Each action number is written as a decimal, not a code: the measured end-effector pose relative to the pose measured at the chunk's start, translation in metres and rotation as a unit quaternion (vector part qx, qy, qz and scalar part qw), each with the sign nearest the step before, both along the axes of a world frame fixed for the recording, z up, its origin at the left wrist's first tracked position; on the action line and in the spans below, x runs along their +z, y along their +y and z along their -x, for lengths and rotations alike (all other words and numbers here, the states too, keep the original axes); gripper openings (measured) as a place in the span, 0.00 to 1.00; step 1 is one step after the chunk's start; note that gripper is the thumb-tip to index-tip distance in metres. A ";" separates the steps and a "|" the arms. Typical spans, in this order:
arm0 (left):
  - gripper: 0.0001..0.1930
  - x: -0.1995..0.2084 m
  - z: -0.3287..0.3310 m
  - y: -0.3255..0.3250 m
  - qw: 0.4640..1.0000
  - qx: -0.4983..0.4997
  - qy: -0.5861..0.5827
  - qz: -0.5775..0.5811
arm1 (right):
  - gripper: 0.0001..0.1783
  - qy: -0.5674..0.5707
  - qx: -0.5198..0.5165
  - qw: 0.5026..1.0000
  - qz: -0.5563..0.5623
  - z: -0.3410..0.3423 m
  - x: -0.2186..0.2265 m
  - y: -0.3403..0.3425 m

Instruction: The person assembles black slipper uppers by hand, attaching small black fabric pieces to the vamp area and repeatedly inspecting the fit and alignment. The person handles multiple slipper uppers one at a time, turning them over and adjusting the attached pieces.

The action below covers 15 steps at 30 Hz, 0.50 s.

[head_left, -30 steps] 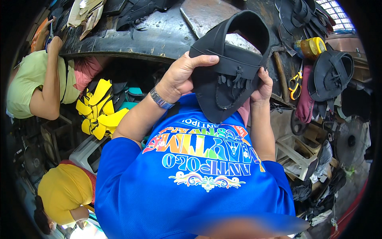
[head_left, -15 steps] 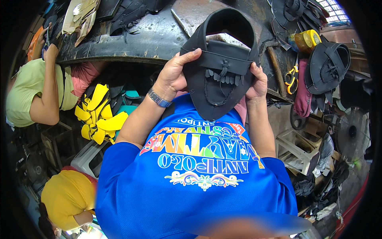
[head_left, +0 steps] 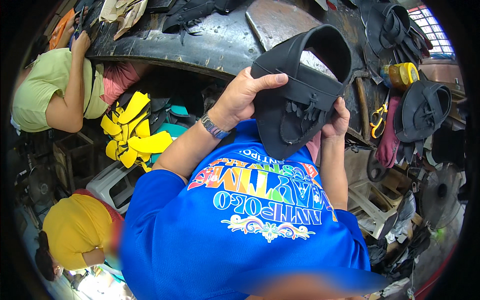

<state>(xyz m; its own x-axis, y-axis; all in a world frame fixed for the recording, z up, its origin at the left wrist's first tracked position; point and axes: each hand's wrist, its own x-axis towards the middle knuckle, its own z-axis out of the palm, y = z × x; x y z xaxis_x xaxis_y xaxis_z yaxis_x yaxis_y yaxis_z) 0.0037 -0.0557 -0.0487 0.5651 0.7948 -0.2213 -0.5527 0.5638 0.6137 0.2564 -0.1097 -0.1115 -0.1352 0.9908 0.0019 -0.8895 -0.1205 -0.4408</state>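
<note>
Black upper (head_left: 292, 122) (left hand (head_left: 234, 102) partly behind)

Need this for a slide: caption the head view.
Left hand and right hand hold a black tasselled loafer upper at a dark worktable, a hammer nearby.

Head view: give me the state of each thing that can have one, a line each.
Black shoe upper, held up in both hands, opening gaping
Left hand, gripping, thumb on top
Right hand, gripping the opposite edge
Wristwatch, fastened
Yellow-handled scissors, unheld
Yellow pieces, loosely heaped
Yellow-lidded jar, capped
Fan, spin unclear
</note>
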 end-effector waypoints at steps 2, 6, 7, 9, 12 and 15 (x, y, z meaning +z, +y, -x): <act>0.19 0.002 0.001 0.000 1.000 0.004 -0.007 -0.013 | 0.23 -0.021 -0.020 0.996 0.086 0.003 0.009 0.002; 0.16 0.006 0.000 -0.003 0.996 0.029 -0.073 -0.035 | 0.30 -0.236 -0.097 0.960 0.117 0.018 0.048 0.005; 0.15 0.008 -0.001 -0.005 0.997 0.031 -0.052 -0.050 | 0.32 -0.358 -0.165 0.916 0.075 0.024 0.061 0.005; 0.14 0.011 -0.004 -0.009 0.996 0.035 -0.003 -0.078 | 0.37 -0.560 -0.318 0.765 0.001 0.044 0.084 0.002; 0.16 0.013 -0.014 -0.018 0.991 0.063 0.017 -0.115 | 0.35 -0.741 -0.366 0.522 -0.209 0.057 0.120 -0.001; 0.18 0.013 -0.017 -0.025 0.989 0.086 0.025 -0.114 | 0.24 -0.790 -0.270 0.456 -0.309 0.074 0.131 -0.002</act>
<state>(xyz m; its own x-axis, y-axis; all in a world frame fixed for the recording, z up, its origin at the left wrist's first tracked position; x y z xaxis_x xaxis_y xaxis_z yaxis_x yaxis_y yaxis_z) 0.0209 -0.0808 -0.0354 0.4094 0.9110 -0.0494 -0.5939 0.3072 0.7436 0.1823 -0.1112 0.0196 -0.1882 0.7560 0.6269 0.7697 0.5100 -0.3840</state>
